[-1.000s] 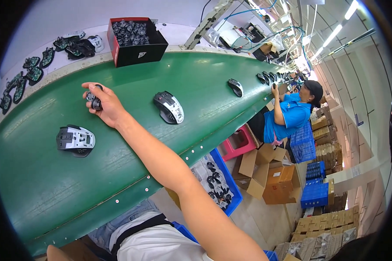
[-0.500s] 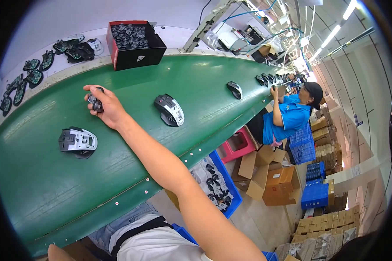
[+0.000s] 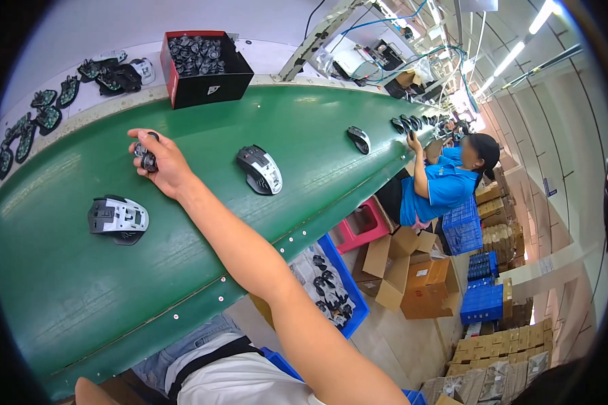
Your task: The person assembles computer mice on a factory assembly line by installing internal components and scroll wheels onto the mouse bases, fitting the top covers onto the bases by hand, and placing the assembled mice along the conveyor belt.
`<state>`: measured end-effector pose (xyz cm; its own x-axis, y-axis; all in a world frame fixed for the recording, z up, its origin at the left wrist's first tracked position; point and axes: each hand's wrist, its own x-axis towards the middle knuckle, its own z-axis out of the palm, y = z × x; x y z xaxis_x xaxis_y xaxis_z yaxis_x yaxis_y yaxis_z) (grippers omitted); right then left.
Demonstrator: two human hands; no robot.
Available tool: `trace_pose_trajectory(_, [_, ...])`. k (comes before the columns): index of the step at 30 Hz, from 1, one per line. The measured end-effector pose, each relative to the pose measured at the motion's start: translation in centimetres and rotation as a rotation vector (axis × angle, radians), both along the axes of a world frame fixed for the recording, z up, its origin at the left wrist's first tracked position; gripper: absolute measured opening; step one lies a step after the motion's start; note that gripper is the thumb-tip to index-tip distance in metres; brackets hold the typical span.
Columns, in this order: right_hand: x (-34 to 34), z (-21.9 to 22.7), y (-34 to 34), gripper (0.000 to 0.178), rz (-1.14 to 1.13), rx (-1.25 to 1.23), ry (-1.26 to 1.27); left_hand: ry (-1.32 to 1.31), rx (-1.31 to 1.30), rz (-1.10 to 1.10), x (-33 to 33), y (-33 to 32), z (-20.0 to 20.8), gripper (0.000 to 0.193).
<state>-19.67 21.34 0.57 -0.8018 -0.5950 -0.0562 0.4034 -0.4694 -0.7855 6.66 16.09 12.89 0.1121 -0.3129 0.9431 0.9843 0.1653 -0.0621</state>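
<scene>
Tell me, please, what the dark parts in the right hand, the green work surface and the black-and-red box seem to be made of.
Dark parts in the right hand: probably moulded plastic, judging by their glossy highlights.
Green work surface: perhaps rubber or PVC, smooth with soft sheen and scuffs.
Black-and-red box: likely printed cardboard, given its thin, flat walls.

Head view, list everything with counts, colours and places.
Belt: one, green, central
Mice: three nearest, grey-white, on belt; more beyond
Box: one, black-red, belt's far edge
Parts: many, dark, inside box
Boards: several, dark green, behind belt
Bin: one, blue, below belt
Stool: one, red, beside belt
Crates: several, blue, right
Cartons: many, brown, right
Lights: several, white, overhead
Co-worker: one, blue shirt, right
Held parts: uncounted, dark, in right hand
Own shirt: one, white, lower edge
Right hand: one, bare, at belt
</scene>
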Motion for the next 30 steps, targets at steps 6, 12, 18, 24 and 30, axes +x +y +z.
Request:
trace_pose_trajectory(6, [0.5, -0.4, 0.2, 0.031, -0.055, 0.004, -0.014, 0.099, -0.019, -0.070, -0.2, 1.4, 1.2, 0.043])
trace_pose_trajectory(12, [-0.1, 0.2, -0.1, 0.032, -0.040, -0.007, 0.046, 0.147, -0.009, -0.139, 0.6, 3.2, 1.8, 0.043])
trace_pose_trajectory(18, [-0.3, 0.1, 0.1, 0.032, -0.057, 0.009, 0.004, 0.243, 0.001, -0.176, 0.7, 4.8, 3.0, 0.044])
trace_pose_trajectory(24, [-0.2, 0.1, 0.0, 0.031, -0.063, 0.005, 0.005, 0.336, -0.017, -0.249, 0.8, 6.2, 3.9, 0.044])
trace_pose_trajectory(30, [-0.2, 0.2, 0.3, 0.031, -0.069, 0.020, -0.013, 0.416, -0.017, -0.310, 1.0, 7.8, 5.1, 0.045])
